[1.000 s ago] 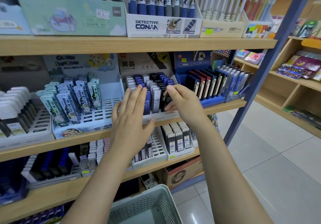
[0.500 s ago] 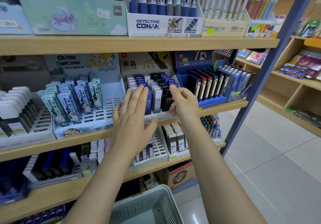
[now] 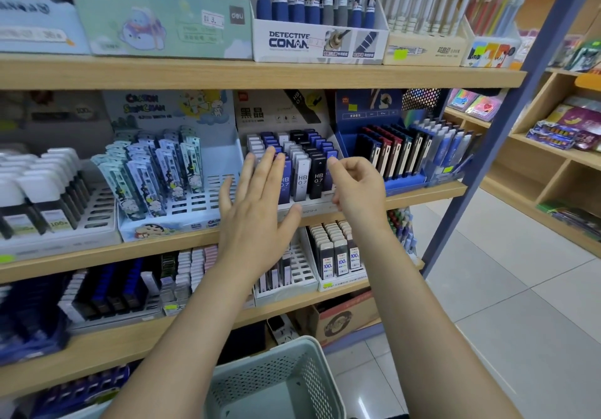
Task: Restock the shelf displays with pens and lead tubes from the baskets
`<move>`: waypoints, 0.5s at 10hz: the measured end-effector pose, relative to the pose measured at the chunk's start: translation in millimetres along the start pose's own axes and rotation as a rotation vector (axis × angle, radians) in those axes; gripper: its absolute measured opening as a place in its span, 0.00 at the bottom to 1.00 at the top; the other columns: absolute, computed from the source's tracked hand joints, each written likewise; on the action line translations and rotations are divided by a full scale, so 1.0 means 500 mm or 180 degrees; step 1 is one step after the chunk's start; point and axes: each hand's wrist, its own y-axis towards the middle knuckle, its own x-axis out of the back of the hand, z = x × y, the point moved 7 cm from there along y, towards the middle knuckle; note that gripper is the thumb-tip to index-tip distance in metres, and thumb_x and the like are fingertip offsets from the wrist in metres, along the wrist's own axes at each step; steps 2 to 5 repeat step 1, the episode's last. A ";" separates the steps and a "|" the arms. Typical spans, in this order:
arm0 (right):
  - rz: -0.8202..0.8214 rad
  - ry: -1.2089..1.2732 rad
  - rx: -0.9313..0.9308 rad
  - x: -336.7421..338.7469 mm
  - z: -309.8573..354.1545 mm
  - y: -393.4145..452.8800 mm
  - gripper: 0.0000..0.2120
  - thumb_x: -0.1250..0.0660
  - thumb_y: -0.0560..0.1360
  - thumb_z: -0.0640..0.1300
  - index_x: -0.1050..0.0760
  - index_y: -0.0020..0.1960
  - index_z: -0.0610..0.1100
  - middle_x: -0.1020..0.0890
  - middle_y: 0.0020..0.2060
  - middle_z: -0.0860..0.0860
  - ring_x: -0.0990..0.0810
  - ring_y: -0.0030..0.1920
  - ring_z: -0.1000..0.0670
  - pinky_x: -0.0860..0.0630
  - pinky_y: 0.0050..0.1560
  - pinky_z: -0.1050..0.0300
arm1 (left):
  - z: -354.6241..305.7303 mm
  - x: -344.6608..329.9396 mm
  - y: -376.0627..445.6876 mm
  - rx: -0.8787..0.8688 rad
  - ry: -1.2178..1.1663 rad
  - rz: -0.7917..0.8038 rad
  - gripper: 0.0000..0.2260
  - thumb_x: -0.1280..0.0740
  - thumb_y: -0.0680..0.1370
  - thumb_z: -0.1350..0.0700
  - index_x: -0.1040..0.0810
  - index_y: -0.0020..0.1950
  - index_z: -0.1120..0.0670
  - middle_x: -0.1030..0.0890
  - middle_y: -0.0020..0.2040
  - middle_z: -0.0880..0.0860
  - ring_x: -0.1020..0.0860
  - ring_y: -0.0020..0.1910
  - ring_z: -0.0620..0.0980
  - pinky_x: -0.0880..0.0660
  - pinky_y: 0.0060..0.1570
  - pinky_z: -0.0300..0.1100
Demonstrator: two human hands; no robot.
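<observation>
The lead tubes [image 3: 300, 179] stood upright in a display box [image 3: 312, 210] on the middle shelf [image 3: 429, 192], caps up. The left hand [image 3: 257, 220] lay spread flat against their fronts; the right hand [image 3: 356, 187] pinched a blue tube's top. A basket [image 3: 279, 383] sat below, above the tiled floor [image 3: 520, 321].

Wooden shelving [image 3: 260, 74] runs in tiers, carried at its right end by a slanted blue-grey metal upright [image 3: 507, 119]. Right of the upright: pale glossy floor tiles [image 3: 520, 321] and a second wooden shelf unit [image 3: 533, 171]. Lighting even.
</observation>
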 end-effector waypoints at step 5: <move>0.0013 0.0040 0.0147 0.011 0.033 -0.039 0.07 0.33 0.79 0.48 0.22 0.48 0.44 0.23 0.35 0.48 0.25 0.33 0.53 0.26 0.38 0.55 | -0.001 0.042 -0.027 -0.0086 0.0074 -0.0166 0.32 0.47 0.83 0.39 0.56 0.83 0.46 0.60 0.81 0.42 0.61 0.80 0.42 0.63 0.77 0.53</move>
